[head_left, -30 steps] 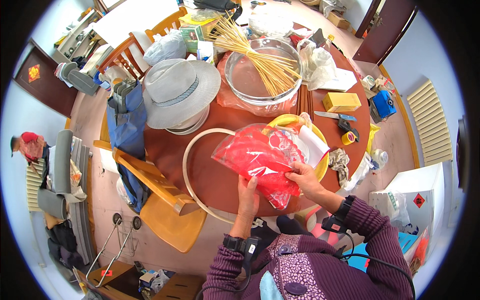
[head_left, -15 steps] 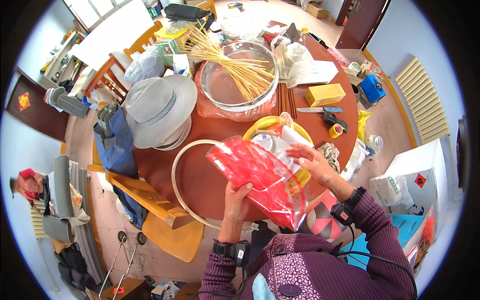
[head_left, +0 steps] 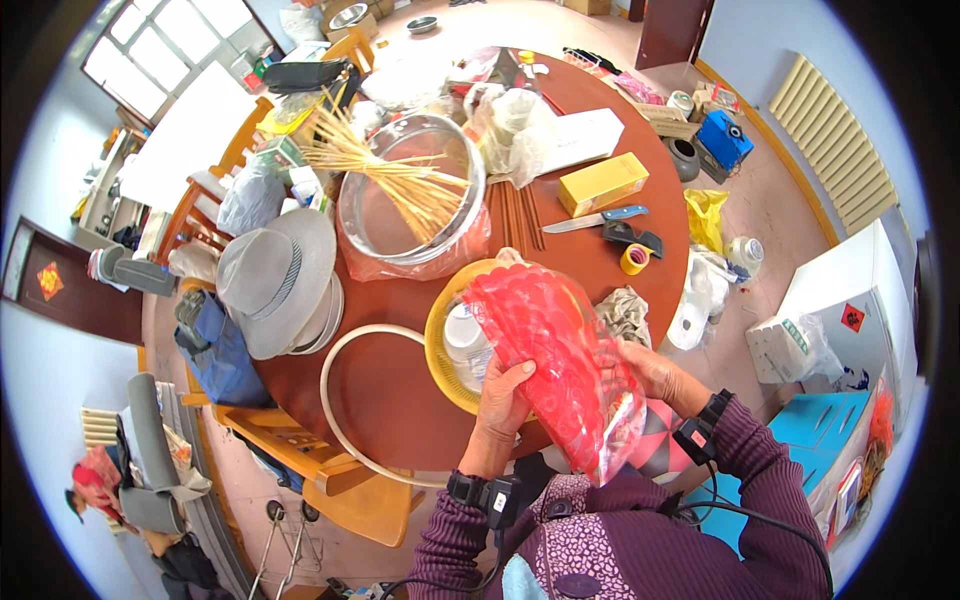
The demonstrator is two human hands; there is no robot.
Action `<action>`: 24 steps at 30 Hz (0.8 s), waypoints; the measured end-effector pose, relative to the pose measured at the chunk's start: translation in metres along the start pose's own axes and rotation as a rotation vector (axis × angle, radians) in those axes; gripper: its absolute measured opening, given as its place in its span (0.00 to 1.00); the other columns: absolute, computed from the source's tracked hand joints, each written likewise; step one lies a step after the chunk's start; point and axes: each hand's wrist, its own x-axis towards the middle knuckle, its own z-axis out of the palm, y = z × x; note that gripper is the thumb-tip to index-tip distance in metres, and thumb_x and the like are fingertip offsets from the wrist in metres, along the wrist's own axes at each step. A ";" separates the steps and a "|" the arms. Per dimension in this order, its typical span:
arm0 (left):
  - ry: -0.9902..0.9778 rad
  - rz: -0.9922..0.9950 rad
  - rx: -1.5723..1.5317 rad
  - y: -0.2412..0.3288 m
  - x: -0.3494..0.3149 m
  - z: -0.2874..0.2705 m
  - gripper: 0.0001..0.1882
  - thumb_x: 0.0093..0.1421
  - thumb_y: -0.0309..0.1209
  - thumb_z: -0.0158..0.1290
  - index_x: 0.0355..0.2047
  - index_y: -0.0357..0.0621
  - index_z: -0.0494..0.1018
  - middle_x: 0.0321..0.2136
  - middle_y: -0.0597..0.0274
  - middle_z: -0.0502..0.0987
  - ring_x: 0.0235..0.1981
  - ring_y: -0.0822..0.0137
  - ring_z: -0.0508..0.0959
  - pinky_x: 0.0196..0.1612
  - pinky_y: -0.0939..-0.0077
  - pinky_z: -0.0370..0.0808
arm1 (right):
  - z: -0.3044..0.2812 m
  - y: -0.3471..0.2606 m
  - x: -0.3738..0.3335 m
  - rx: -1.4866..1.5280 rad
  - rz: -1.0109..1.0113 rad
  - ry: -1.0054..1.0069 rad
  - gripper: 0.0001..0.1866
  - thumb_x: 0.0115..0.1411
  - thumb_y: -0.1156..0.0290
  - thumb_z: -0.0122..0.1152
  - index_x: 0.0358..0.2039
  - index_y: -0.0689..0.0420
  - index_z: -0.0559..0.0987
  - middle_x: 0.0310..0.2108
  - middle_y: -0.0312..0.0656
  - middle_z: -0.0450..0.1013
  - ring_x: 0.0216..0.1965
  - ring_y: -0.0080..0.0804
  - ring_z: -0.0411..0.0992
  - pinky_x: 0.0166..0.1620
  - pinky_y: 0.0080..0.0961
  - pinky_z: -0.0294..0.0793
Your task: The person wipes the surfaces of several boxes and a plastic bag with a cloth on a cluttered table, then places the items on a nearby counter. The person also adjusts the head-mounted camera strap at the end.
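My left hand [head_left: 503,400] grips the near-left edge of a red patterned package in clear, shiny plastic [head_left: 550,345], thumb on top. At its right edge is my right hand [head_left: 652,375], its fingers closed on the plastic and partly hidden by it. The package is held tilted over a yellow basket [head_left: 437,345] and covers much of it. Inside the basket a white round container [head_left: 465,332] shows. A pale hoop [head_left: 333,408] lies on the table to the left of the basket.
On the red-brown round table [head_left: 400,310] stand a metal-rimmed sieve [head_left: 350,225] bearing wooden sticks [head_left: 405,185], grey hats [head_left: 280,285], a yellow box [head_left: 603,184], a knife [head_left: 595,219], a yellow tape roll [head_left: 634,260] and a crumpled cloth [head_left: 625,315]. A wooden chair [head_left: 350,500] stands at the left.
My right hand has come down from above the basket to the package's right edge and closed there. The package has shifted right and turned more upright. The whole view has swung.
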 end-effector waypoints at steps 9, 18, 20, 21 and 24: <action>0.395 0.228 0.522 -0.058 0.026 -0.003 0.17 0.55 0.16 0.50 0.46 0.39 0.69 0.41 0.60 0.76 0.41 0.68 0.76 0.46 0.76 0.73 | -0.031 -0.036 -0.019 -0.365 -0.420 0.291 0.13 0.61 0.79 0.51 0.46 0.58 0.76 0.36 0.36 0.76 0.38 0.22 0.73 0.43 0.20 0.72; 0.421 0.390 0.630 -0.112 0.039 0.015 0.18 0.58 0.17 0.48 0.50 0.36 0.66 0.42 0.61 0.74 0.42 0.70 0.73 0.49 0.76 0.69 | -0.026 0.003 -0.032 -1.560 -0.935 0.288 0.31 0.49 0.85 0.57 0.56 0.56 0.67 0.57 0.53 0.60 0.56 0.51 0.62 0.59 0.34 0.62; 0.450 0.319 0.602 -0.107 0.040 0.015 0.19 0.58 0.17 0.47 0.51 0.37 0.66 0.45 0.59 0.73 0.45 0.68 0.73 0.50 0.73 0.70 | -0.028 0.004 -0.032 -1.462 -0.902 0.330 0.32 0.49 0.84 0.58 0.57 0.57 0.65 0.56 0.53 0.62 0.55 0.50 0.64 0.58 0.34 0.63; 0.451 0.275 0.570 -0.105 0.039 0.015 0.20 0.58 0.16 0.46 0.51 0.37 0.66 0.47 0.59 0.73 0.46 0.67 0.73 0.50 0.72 0.71 | -0.030 0.004 -0.034 -1.349 -0.870 0.353 0.32 0.50 0.83 0.59 0.57 0.58 0.64 0.55 0.53 0.62 0.55 0.48 0.64 0.58 0.33 0.63; 0.428 0.137 0.198 -0.087 0.040 0.011 0.17 0.58 0.17 0.47 0.49 0.39 0.67 0.44 0.58 0.74 0.43 0.65 0.75 0.47 0.69 0.73 | -0.041 -0.005 -0.040 -0.827 -0.653 0.356 0.32 0.52 0.81 0.61 0.58 0.60 0.64 0.53 0.46 0.66 0.51 0.35 0.67 0.55 0.28 0.66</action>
